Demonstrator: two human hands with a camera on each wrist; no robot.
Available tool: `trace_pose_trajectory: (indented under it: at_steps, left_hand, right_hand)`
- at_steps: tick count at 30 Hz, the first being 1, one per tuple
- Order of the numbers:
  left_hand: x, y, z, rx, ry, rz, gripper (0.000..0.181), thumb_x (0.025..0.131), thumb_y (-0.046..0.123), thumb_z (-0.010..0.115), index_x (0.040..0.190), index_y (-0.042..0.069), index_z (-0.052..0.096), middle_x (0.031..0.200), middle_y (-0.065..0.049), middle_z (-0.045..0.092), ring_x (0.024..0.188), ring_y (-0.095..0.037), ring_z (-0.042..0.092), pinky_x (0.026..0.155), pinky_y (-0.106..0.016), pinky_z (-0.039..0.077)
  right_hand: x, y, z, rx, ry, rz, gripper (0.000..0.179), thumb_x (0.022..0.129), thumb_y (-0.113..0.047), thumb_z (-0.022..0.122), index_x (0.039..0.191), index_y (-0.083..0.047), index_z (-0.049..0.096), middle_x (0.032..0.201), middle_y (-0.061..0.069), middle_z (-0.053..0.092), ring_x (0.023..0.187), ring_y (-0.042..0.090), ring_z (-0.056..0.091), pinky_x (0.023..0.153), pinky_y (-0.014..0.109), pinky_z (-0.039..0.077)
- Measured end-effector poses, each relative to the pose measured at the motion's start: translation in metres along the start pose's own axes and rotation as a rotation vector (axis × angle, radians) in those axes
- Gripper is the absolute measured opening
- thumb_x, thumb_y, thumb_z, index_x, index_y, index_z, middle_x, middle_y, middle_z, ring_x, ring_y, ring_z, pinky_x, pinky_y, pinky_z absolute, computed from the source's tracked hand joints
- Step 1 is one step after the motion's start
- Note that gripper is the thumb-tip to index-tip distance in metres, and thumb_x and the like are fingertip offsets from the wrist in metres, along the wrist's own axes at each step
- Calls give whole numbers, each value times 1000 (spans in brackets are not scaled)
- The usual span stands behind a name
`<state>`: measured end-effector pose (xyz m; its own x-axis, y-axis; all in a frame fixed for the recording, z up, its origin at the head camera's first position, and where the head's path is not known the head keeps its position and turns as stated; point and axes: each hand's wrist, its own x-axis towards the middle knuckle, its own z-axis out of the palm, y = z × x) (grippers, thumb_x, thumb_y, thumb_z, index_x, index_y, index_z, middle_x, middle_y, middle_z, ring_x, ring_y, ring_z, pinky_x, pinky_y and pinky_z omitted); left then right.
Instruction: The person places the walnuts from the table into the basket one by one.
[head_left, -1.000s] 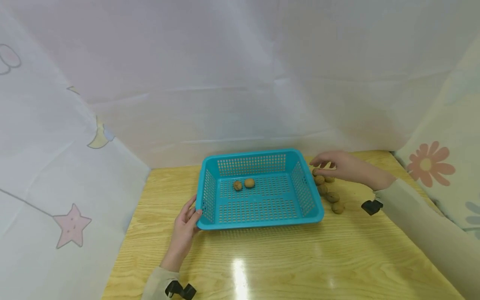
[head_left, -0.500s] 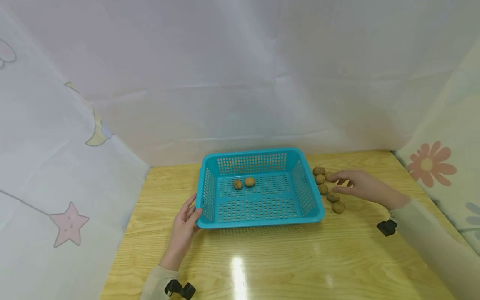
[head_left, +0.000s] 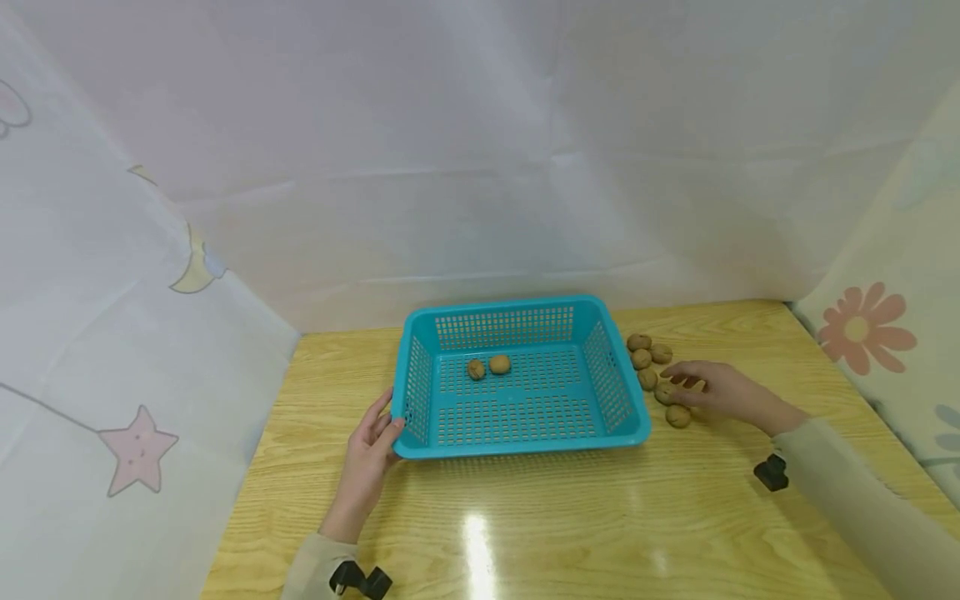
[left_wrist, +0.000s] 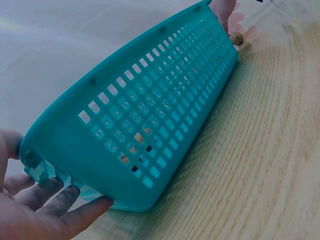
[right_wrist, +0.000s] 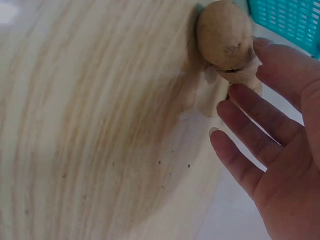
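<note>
A blue plastic basket point(head_left: 510, 451) with slotted walls stands on the table, two walnuts point(head_left: 476, 369) lying on its bottom. My left hand point(head_left: 367, 454) grips the basket's left end, thumb over the rim and fingers against the outer wall; the left wrist view shows these fingers point(left_wrist: 82, 215) close up. To the right of the basket lie several more walnuts point(head_left: 678, 416) in a loose cluster. My right hand point(head_left: 723, 393) is beside them, thumb and fingers spread around one walnut point(right_wrist: 245, 75). Whether they touch it I cannot tell. A nearer walnut point(right_wrist: 225, 35) sits beside the thumb.
The wooden table point(head_left: 570, 525) reaches back to a pale cloth wall point(head_left: 480, 208). Printed cloth also hangs at the left and right sides. Each sleeve carries a black wrist device point(head_left: 771, 472).
My right hand has drawn back from the far walnuts toward the nearer ones, uncovering those at the back. The left hand, the basket and the walnuts in it have stayed put.
</note>
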<state>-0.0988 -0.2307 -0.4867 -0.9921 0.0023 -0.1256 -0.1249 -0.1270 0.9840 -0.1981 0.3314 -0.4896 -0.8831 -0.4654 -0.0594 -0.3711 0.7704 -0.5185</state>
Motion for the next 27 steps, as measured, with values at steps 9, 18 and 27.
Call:
trace_pose_trajectory:
  at_steps: [9, 18, 27]
  left_hand:
    - [-1, -1, 0, -1, 2, 0, 61, 109, 15, 56, 165, 16, 33, 158, -23, 45, 128, -28, 62, 90, -35, 60]
    - [0, 0, 1, -5, 8, 0, 60, 108, 15, 57, 164, 18, 34, 158, -22, 46, 127, -28, 63, 89, -35, 61]
    - [0, 0, 1, -9, 21, -11, 60, 109, 15, 57, 164, 18, 34, 158, -23, 45, 127, -27, 63, 89, -35, 61]
  right_hand:
    - [4, 0, 3, 26, -22, 11, 31, 100, -21, 73, 127, -5, 70, 110, 3, 72, 98, 20, 66, 74, 32, 56]
    - [1, 1, 1, 35, -11, 23, 30, 101, -20, 71, 127, -6, 69, 111, 7, 72, 101, 27, 67, 76, 37, 57]
    - [-4, -12, -13, 0, 55, -4, 31, 102, -24, 70, 128, -7, 68, 117, 10, 72, 104, 31, 68, 85, 51, 56]
